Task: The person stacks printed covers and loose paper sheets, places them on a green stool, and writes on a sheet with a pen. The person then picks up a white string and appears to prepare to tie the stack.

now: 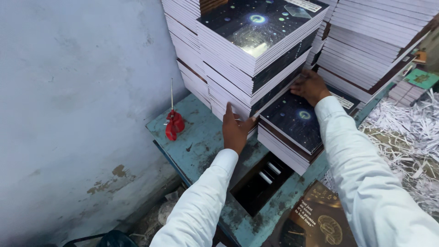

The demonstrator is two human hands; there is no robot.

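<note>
A tall stack of notebooks (256,50) with dark starry covers stands on a worn teal metal table (196,142). My left hand (236,130) presses flat against the near lower corner of this stack. My right hand (310,86) reaches under the stack's far side, fingers slipped between the books. In front lies a lower pile of the same notebooks (292,126), directly beside both hands. Both arms wear white sleeves.
More white-edged notebook stacks (375,41) rise at the back right. A red oil can (174,123) sits on the table's left end beside a pale wall (77,100). A rectangular slot (260,180) opens in the table. Shredded paper (411,137) heaps at right; a brown printed cover (318,219) lies below.
</note>
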